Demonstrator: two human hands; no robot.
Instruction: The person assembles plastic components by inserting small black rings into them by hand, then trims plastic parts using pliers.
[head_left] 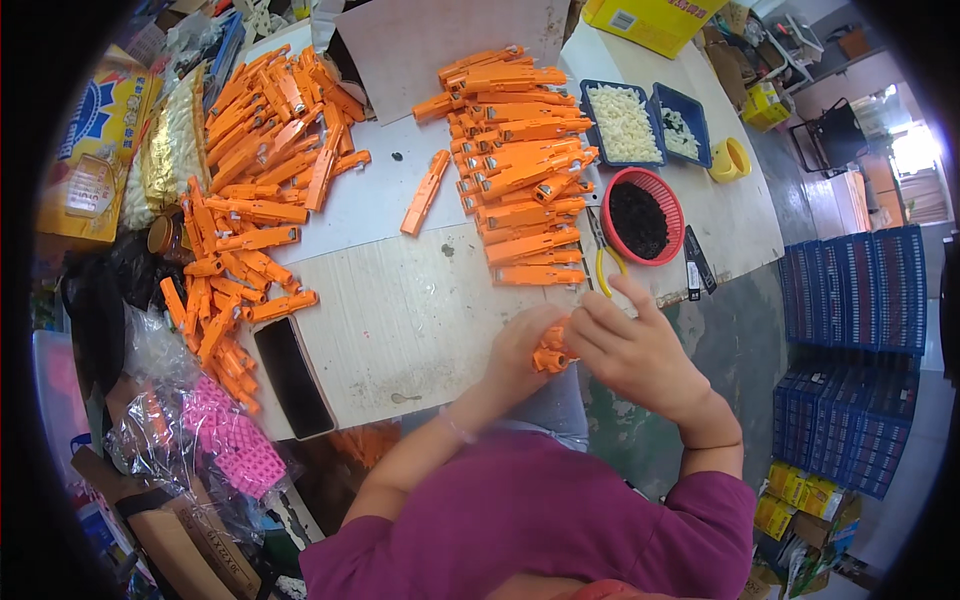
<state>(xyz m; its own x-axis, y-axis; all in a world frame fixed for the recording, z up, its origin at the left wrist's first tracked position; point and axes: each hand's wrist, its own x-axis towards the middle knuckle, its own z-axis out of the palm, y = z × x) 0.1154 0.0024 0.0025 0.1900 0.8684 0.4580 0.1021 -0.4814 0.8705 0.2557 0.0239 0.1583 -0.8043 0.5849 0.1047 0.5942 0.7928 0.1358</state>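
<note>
A person in a plum-coloured shirt works at a pale table [380, 310], an orange plastic piece [551, 352] held between the hands near the table's front edge, above the lap. The left hand [522, 345] curls around the piece, gripping it; the bent fingers of the right hand [632, 350] meet its other side, though whether they pinch it cannot be told, the thumb being hidden.

Beyond the hands, containers gather at right. A round red basket [677, 215] holds a heap of small black parts [637, 222]. Behind it stand 2 blue trays: 1 tray [634, 164] filled with small off-white pieces [622, 120], the other [685, 97] with a smaller scatter of similar pieces [682, 137] and bare blue floor showing. Yellow-handled pliers [608, 270] lie just beside the basket.

Similar orange parts are stacked in a long row [530, 170] left of the basket, with 1 loose part [425, 193] apart from it and a jumbled pile [270, 130] farther left. A dark phone [294, 378] rests by that pile's near end. At lower left, a clear plastic bag [165, 425] lies against pink mesh [240, 440]; at far right, blue crates [850, 290] are stacked.
</note>
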